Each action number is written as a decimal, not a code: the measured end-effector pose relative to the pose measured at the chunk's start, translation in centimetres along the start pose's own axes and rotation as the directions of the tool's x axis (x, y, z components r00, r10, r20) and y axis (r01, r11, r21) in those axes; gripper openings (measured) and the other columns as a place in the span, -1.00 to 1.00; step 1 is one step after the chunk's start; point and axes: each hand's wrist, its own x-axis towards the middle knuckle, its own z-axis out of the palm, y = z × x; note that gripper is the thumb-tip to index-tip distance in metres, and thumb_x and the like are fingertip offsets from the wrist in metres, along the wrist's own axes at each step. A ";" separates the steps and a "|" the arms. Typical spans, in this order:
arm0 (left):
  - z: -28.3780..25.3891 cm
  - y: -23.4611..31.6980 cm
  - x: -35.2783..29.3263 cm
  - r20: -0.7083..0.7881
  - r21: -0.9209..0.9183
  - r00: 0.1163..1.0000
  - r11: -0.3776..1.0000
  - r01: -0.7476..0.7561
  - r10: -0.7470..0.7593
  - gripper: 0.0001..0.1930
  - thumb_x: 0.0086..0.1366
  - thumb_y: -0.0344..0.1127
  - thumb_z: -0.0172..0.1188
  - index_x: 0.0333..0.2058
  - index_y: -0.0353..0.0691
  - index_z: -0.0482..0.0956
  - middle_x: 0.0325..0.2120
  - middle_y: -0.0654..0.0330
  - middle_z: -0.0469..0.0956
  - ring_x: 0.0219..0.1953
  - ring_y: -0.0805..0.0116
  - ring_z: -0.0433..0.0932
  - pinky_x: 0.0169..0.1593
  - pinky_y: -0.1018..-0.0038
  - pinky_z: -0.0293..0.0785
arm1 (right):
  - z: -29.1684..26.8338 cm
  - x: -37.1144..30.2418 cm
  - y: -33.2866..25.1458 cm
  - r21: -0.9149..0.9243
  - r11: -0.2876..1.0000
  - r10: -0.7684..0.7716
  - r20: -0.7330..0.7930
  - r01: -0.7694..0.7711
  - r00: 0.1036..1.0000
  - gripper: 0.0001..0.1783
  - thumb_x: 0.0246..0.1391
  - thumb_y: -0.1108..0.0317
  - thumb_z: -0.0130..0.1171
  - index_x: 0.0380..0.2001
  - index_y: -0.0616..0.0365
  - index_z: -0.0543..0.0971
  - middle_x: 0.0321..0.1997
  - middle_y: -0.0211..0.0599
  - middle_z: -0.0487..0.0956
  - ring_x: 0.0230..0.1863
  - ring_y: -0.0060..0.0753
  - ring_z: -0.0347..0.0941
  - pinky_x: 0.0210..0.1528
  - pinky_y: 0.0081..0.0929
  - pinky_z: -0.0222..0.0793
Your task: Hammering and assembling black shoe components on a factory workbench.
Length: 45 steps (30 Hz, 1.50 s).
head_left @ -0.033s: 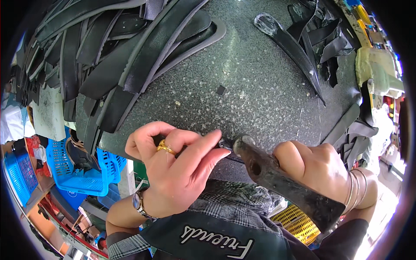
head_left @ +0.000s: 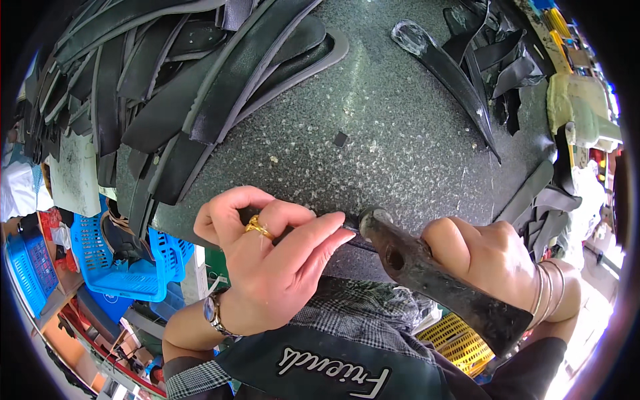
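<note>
My left hand is closed in a pinch at the near edge of the stone-topped table. Between its fingers and the hammer head runs a dark strip, mostly hidden by the hand. My right hand grips a worn, dark metal hammer, its handle concealed behind the fist. The rounded striking end of the hammer rests at or just above the strip, beside my left fingertips; whether it touches cannot be made out. A small black square scrap lies farther in on the tabletop.
Black straps are heaped at the far left. One long strap and crumpled black scraps lie far right, with more dark strips nearer. A blue basket stands left of the table, a yellow basket below its near edge.
My left index fingertip has shifted slightly toward the hammer and down, closer to the thumb. The hammer and my right hand have barely moved.
</note>
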 end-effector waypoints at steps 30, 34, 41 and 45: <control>0.1 -0.3 -1.0 -0.008 0.044 0.998 0.997 -0.062 0.063 -0.68 -0.17 -0.33 0.53 -0.33 0.02 0.74 -0.53 0.50 0.42 -0.20 0.26 0.26 -0.06 0.34 0.08 | -0.7 1.5 1.1 0.058 0.998 -0.036 0.059 0.032 0.998 -0.76 -0.03 0.30 0.22 -0.41 0.14 0.38 -0.64 -0.36 0.33 -0.75 -0.36 0.39 -0.78 -0.37 0.29; 0.2 -0.3 -1.5 -0.024 0.081 0.998 0.996 -0.048 0.050 -0.67 -0.17 -0.33 0.56 -0.33 0.00 0.73 -0.54 0.50 0.41 -0.24 0.29 0.27 -0.11 0.38 0.09 | -0.6 1.8 1.2 0.128 0.991 -0.050 0.037 0.044 0.998 -0.74 -0.02 0.28 0.23 -0.41 0.15 0.37 -0.63 -0.36 0.33 -0.75 -0.36 0.40 -0.77 -0.36 0.31; 0.2 0.3 -0.6 -0.017 0.001 1.000 1.000 0.018 -0.018 -0.70 -0.19 -0.38 0.55 -0.39 -0.01 0.71 -0.52 0.46 0.44 -0.23 0.24 0.31 -0.11 0.40 0.15 | -0.3 1.0 0.8 0.125 0.992 -0.010 0.031 0.006 0.999 -0.75 -0.01 0.29 0.23 -0.42 0.15 0.37 -0.64 -0.37 0.31 -0.76 -0.42 0.39 -0.77 -0.40 0.30; -0.7 0.3 0.8 0.091 0.038 0.995 0.999 0.032 -0.036 -0.75 -0.19 -0.36 0.52 -0.47 -0.01 0.66 -0.50 0.46 0.47 -0.20 0.20 0.34 -0.07 0.30 0.16 | -0.5 0.7 0.6 -0.032 0.994 -0.103 0.034 0.104 0.994 -0.77 -0.03 0.29 0.21 -0.47 0.11 0.37 -0.65 -0.41 0.29 -0.77 -0.49 0.37 -0.78 -0.44 0.27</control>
